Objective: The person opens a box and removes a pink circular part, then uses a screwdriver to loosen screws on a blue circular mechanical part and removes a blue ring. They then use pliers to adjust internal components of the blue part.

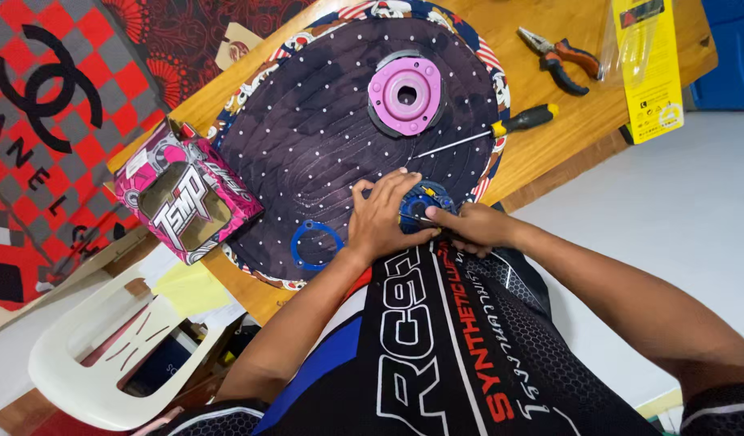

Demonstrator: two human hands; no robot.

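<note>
Wooden table (549,153) carries our dark quilted mat (323,137), where our left hand (384,216) and right hand (473,228) grip a blue part (420,202) at its near edge, beside a pink windowed box (184,192) whose contents we cannot make out.

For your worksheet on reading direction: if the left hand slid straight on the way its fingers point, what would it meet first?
The left hand points up and right across the quilted mat. Past the blue part it holds, the screwdriver shaft probably comes first, though depth is unclear.

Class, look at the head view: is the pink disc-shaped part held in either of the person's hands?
No: the pink disc-shaped part lies alone on the dark quilted mat, while the left hand and right hand grip a small blue part.
</note>
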